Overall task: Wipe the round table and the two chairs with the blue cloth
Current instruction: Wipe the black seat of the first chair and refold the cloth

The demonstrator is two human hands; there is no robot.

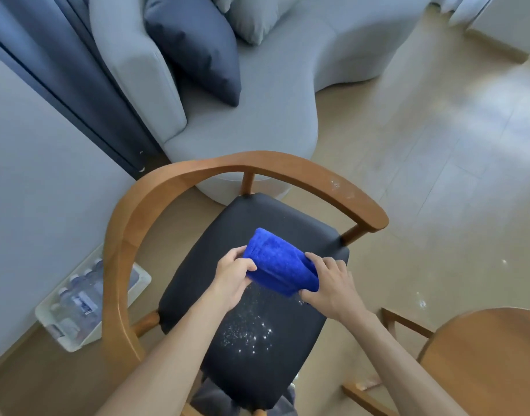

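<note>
A wooden chair [155, 199] with a curved backrest and a dark seat cushion [275, 349] stands right below me. White crumbs lie scattered on the middle of the seat, and a few white specks mark the right armrest. Both hands hold a folded blue cloth [280, 264] just above the seat. My left hand [232, 276] grips its left edge and my right hand [329, 283] grips its right corner. The round wooden table [491, 361] shows at the lower right corner.
A grey sofa [257, 115] with a dark blue pillow [194, 43] stands behind the chair. A white bin of water bottles [83, 301] sits on the floor by the left wall. Dark curtains [62, 73] hang at upper left. White specks dot the floor at right.
</note>
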